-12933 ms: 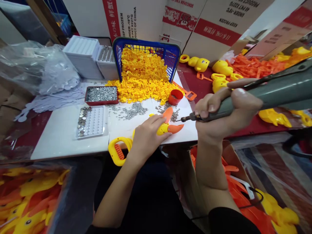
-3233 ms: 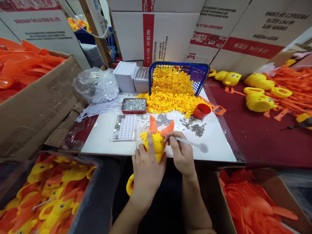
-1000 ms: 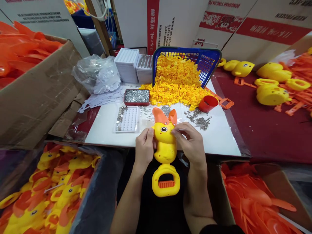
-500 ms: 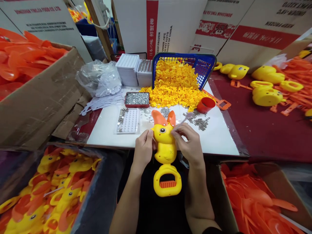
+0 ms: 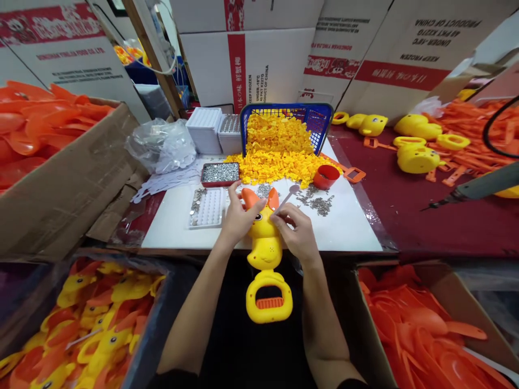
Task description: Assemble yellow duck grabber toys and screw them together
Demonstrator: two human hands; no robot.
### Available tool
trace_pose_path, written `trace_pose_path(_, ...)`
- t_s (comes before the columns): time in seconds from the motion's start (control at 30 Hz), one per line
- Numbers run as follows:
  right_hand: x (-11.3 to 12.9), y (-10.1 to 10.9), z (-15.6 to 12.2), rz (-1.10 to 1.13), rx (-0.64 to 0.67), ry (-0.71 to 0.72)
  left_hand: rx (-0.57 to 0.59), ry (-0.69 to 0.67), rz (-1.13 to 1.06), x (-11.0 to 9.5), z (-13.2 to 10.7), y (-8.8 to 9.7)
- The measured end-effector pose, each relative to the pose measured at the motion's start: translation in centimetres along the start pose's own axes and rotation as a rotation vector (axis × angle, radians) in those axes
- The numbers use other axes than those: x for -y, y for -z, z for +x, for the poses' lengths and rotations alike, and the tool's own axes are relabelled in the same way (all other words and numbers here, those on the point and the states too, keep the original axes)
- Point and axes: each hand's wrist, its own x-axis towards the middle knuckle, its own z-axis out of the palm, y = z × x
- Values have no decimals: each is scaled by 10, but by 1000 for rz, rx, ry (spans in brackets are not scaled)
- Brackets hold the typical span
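Note:
A yellow toy duck [image 5: 264, 251] with orange ear-like flaps and a ring handle stands upright between my hands at the table's front edge. My left hand [image 5: 238, 219] is closed round the left side of its head, the thumb across the face near the eye and the fingers behind the orange flap. With my right hand [image 5: 298, 232] I pinch a thin whitish plastic tab [image 5: 289, 195] against the right side of the head. Its rounded end points up and away. Beyond the duck lie loose small metal parts [image 5: 321, 205] and a red cup [image 5: 326, 177].
A blue basket [image 5: 324, 121] spills small yellow parts. Left of it are a tray of metal bits [image 5: 220, 173] and a button-cell tray [image 5: 211, 208]. Boxes of orange pieces [image 5: 421, 319] and finished-looking ducks [image 5: 107, 340] flank me. A power screwdriver [image 5: 486, 183] hangs at right.
My left hand has shifted up the duck's head, its thumb now over the face and its fingers at the flap. The view has turned slightly right, bringing in the screwdriver.

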Motion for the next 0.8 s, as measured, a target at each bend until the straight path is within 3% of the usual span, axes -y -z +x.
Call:
trace_pose_path(0.13, -6, 9, -1, 99, 77, -22, -49, 56, -114, 3, -3, -9)
trace_pose_path(0.3, -6, 6, -4, 166, 80, -95, -101, -50, -106, 8, -9, -7)
trace_pose_path(0.47, -2, -10, -4, 238, 0, -330, -81, -84, -132, 11, -13, -4)
trace_pose_path(0.57, -1, -19, -4, 331, -31, -464, -137, -83, -219, 15, -18, -3)
trace_pose_path(0.8, 8, -23, -6, 598, 153, -620, -163, -119, -443, 16, -26, -5)
